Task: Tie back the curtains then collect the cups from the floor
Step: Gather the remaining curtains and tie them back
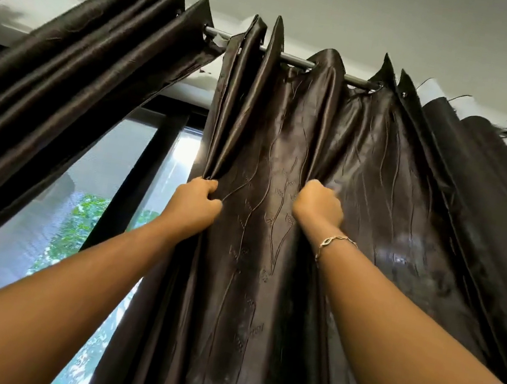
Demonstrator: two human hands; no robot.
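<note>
The right curtain panel [284,150] is hanging directly ahead of both hands and rising well above them. Its long axis is running top to bottom, from the curtain rod [295,59] down between the forearms and out of the bottom of the view. The left hand [194,202] is gripping the panel's left edge, with its fingers curling round the gathered folds beside the gap. The right hand [319,205] is clenching into a fist further right on the panel's face, apparently holding a fold, though its fingers are hiding in the cloth. Both hands are sitting at about the same height, with a flat stretch of fabric between them. The left hand is nearer the free edge, so it would probably be leading any gathering toward the right.

The left curtain panel [80,44] is hanging bunched at far left, with neither hand touching it. Between the panels the window [43,226] is showing greenery outside, under a pale ceiling [403,17]. No floor, cups or tie-back are appearing in view.
</note>
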